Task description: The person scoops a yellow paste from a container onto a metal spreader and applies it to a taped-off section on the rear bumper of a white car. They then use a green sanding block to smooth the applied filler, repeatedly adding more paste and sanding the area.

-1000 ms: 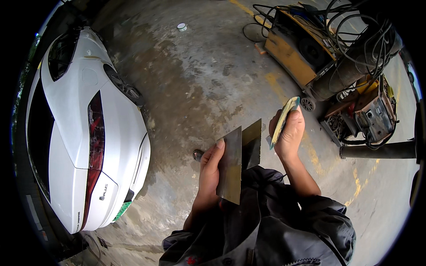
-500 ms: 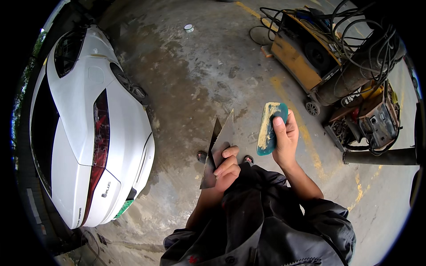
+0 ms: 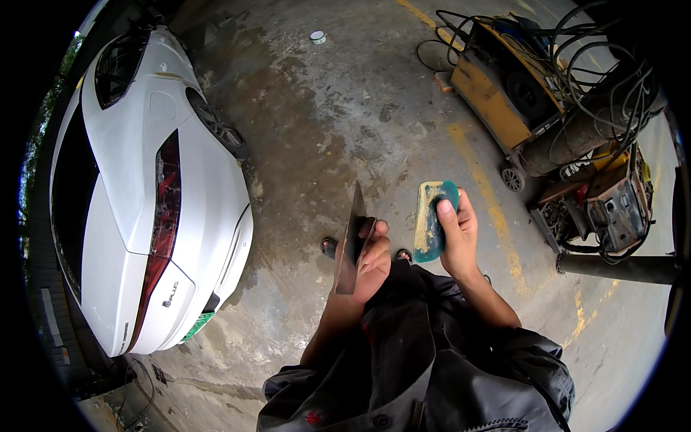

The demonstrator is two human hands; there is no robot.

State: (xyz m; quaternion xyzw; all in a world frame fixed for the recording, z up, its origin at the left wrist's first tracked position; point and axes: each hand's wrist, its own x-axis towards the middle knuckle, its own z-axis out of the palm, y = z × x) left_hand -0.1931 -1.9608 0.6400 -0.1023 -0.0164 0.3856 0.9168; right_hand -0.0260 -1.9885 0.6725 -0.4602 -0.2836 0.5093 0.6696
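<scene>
My left hand (image 3: pixel 373 261) grips a thin metal plate (image 3: pixel 350 248), a putty board by its look, held nearly edge-on with its pointed corner up. To the right, my right hand (image 3: pixel 459 234) is closed on a green putty spreader (image 3: pixel 450 193), thumb on its face and fingers behind. Dried yellowish putty (image 3: pixel 427 216) coats the spreader's left part. The two tools are held in front of my body and do not touch. Part of the metal plate's far side is hidden by the steep angle.
A white car (image 3: pixel 129 209) stands at left, its rear toward me. At right are a yellow wheeled machine (image 3: pixel 489 97) with looped black cables, a gas cylinder (image 3: pixel 568 144) and a worn box-shaped machine (image 3: pixel 612 201). A small white tin (image 3: pixel 317 37) sits on the stained concrete floor (image 3: pixel 345 137).
The metal plate has turned more edge-on and its tip has come left. My right hand with the spreader has lowered slightly. The whole view has shifted a little.
</scene>
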